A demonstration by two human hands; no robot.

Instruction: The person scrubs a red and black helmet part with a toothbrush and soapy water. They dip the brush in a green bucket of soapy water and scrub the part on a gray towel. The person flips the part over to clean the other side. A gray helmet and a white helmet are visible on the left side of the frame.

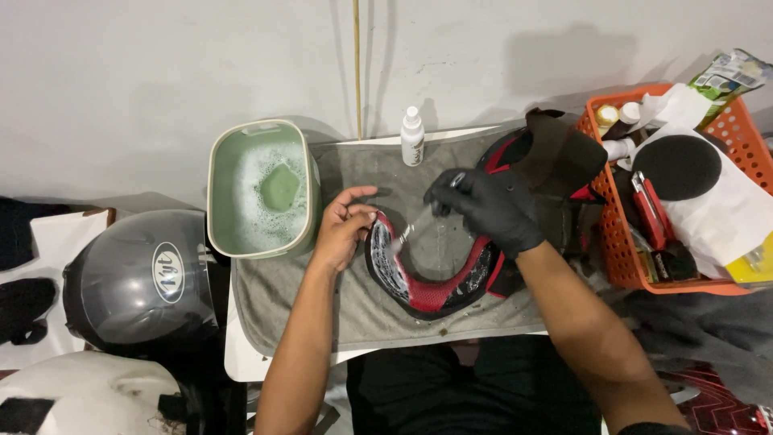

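A curved red and black helmet pad point(439, 296), wet with foam, lies on a grey towel point(354, 318). My bare left hand point(342, 232) pinches the pad's left end. My right hand point(489, 208), in a black glove, holds a small clear-handled brush point(412, 229) whose head rests on the foamy left arm of the pad. More black and red padding point(555, 155) lies just behind my right hand.
A pale green tub point(217, 193) of soapy water stands at the towel's left, a white spray bottle point(412, 138) at the back. An orange basket point(613, 242) of supplies sits at the right. A grey helmet point(137, 282) and a white helmet point(80, 399) lie at lower left.
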